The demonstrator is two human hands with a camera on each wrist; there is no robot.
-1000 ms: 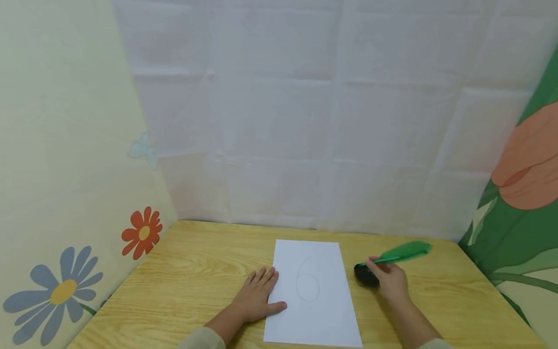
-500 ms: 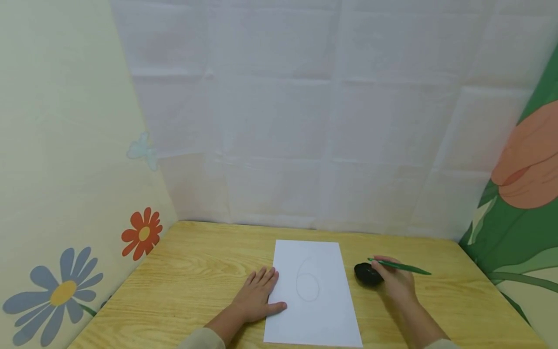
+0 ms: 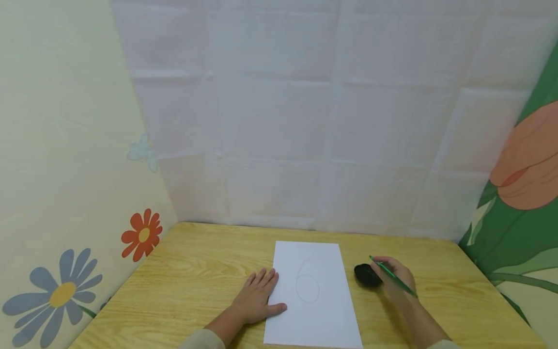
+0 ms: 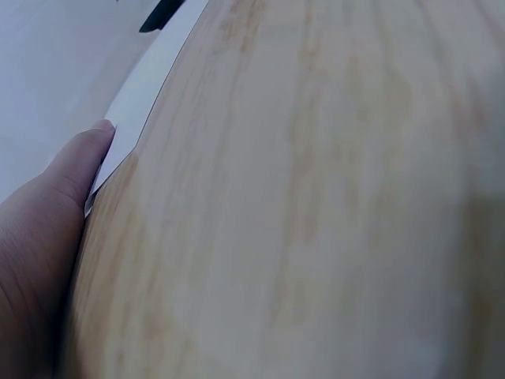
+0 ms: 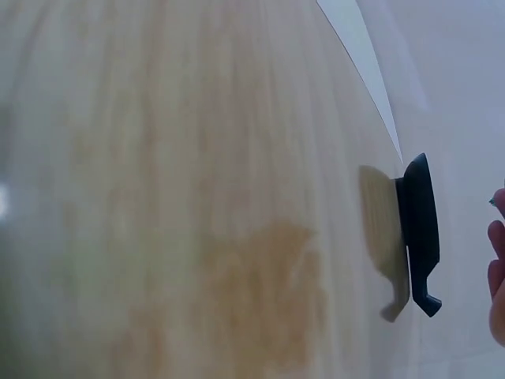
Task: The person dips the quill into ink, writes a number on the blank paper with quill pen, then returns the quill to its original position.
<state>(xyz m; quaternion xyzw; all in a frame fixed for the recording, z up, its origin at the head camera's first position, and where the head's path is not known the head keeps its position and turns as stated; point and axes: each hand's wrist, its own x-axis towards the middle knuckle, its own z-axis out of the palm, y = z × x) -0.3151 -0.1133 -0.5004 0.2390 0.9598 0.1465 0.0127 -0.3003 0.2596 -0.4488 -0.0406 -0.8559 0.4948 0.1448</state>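
My left hand [image 3: 257, 300] lies with straight fingers on the left edge of a white sheet of paper [image 3: 331, 320], which bears a faint pencil-like figure 6. In the left wrist view its thumb [image 4: 75, 162] rests at the paper's border. A green feather quill pen [image 3: 394, 277] is pinched by my right hand [image 3: 398, 286], its thin tip pointing up and left, above the table. Just left of that hand sits a small black dish [image 3: 367, 275]; the right wrist view shows this dish [image 5: 420, 221] with a short spout-like end, and curled fingers [image 5: 499, 272] at the right border.
The light wooden table [image 3: 200, 261] backs onto a creased white cloth [image 3: 270, 121]. A cream wall covering with printed flowers [image 3: 63, 293] stands on the left, a green one with a large orange flower [image 3: 529, 165] on the right.
The quill has turned in my right hand: its feather end swung from up and right to down and right. That hand shifted slightly right. The left hand and the paper stayed put.
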